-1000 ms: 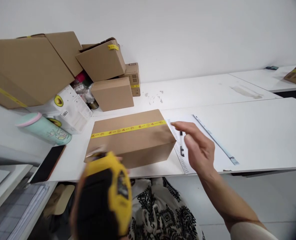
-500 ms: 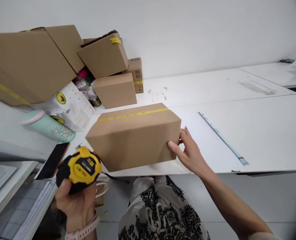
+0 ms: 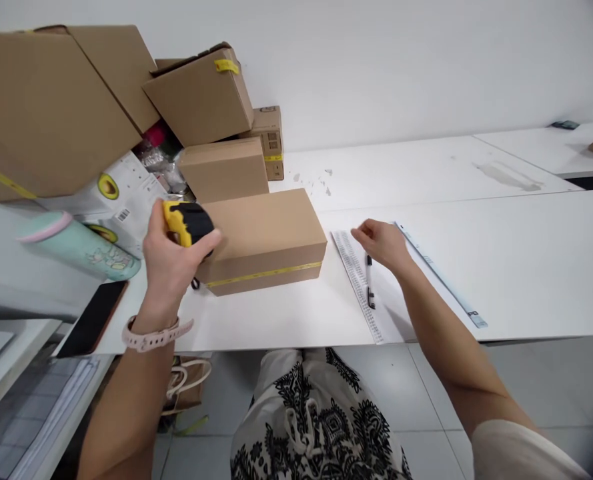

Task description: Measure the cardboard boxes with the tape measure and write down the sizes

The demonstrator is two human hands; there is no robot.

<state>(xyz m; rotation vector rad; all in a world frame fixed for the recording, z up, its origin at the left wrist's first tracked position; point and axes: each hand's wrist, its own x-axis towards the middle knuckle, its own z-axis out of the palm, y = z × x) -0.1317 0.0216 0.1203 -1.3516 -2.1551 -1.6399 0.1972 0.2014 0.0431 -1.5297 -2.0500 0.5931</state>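
My left hand (image 3: 171,257) is wrapped around a yellow and black tape measure (image 3: 191,223), held up at the left end of a cardboard box (image 3: 271,230). The box lies on the table, with yellow tape running along its front side. My right hand (image 3: 383,243) is off the box, to the right of it and above a spiral notebook (image 3: 396,313). Its fingers are curled together, and I see nothing in them. Below these fingers, a black and white pen (image 3: 369,280) rests on the notebook.
More cardboard boxes (image 3: 56,113) are stacked at the back left. A mint tumbler (image 3: 86,247) lies by an avocado-print carton (image 3: 141,193), with a dark phone (image 3: 93,319) in front. A pale blue strip (image 3: 439,273) lies on the white table (image 3: 536,267) beside the notebook.
The box has been turned, so its taped side faces front, and set down on the table. My right hand has let go of it. My left hand has risen with the tape measure.
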